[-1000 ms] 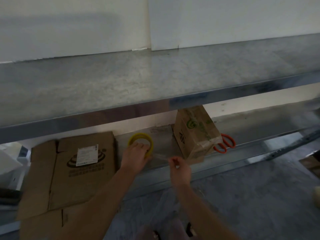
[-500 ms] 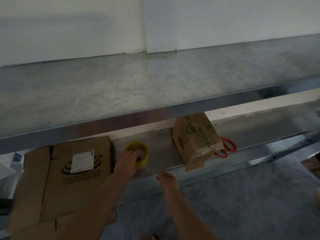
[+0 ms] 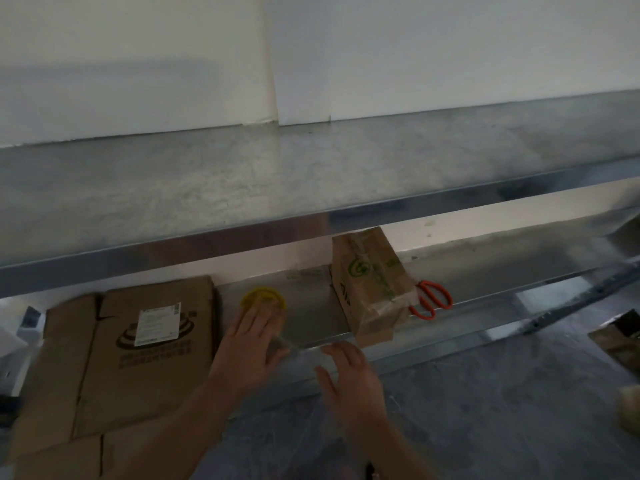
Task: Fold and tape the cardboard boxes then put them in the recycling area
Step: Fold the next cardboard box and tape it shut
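Observation:
A yellow tape roll point(image 3: 264, 296) lies on the lower metal shelf point(image 3: 311, 313). My left hand point(image 3: 250, 344) lies on its near half with fairly straight fingers. A clear tape strip point(image 3: 300, 348) runs from the roll to my right hand point(image 3: 348, 375), which rests at the shelf's front edge, fingers spread over the strip's end and thumb apart. A flattened cardboard box point(image 3: 114, 355) with a white label leans on the shelf to the left. A small taped brown box point(image 3: 372, 285) stands on the shelf to the right.
Orange-handled scissors point(image 3: 433, 299) lie behind the small box. The upper metal shelf point(image 3: 311, 174) juts out overhead against a white wall. Grey floor lies below, with another cardboard piece point(image 3: 620, 336) at the far right edge.
My left hand has flattened onto the roll instead of curling round it. My right hand has moved right along the shelf edge, opening from its pinch on the tape strip.

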`<state>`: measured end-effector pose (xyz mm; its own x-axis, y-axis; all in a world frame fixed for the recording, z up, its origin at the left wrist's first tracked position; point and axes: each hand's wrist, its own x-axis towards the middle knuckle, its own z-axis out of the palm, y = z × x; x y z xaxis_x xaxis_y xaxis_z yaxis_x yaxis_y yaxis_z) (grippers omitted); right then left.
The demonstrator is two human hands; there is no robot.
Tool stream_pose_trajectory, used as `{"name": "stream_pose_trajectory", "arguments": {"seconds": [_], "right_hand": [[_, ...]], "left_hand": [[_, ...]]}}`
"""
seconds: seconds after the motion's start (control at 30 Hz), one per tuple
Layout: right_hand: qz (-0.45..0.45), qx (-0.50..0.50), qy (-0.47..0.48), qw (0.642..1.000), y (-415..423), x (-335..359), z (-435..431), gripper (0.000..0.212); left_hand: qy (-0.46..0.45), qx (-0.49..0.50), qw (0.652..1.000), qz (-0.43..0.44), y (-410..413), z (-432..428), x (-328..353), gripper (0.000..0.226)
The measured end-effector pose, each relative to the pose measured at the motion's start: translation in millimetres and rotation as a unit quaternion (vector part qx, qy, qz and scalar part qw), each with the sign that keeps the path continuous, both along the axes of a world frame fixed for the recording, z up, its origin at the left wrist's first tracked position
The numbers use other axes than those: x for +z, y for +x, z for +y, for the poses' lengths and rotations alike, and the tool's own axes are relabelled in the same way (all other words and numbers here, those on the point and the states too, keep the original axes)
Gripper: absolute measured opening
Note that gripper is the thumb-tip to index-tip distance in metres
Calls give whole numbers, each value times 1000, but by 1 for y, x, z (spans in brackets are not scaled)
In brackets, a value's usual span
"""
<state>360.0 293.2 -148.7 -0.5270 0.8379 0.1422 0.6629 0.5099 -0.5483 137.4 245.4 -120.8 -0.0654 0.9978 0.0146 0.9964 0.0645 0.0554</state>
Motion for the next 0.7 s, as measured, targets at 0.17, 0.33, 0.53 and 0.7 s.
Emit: {"name": "stream_pose_trajectory", "arguments": {"seconds": [0.17,0.33,0.53,0.7], "right_hand": [[12,95,189,977,42,54,5,48],[-19,86,225,970,82,94,53,52],[-50,111,46,991,101,99,136,47],[52,132,-75,987,98,88,165,42]], "left_hand": [[64,-34,997,7,46,-7,39,71],[89,-8,996,-20,92,12,75,69],[97,146,940,-293,154,54,74,74],[143,175,830,-511,177,74,62,56]]}}
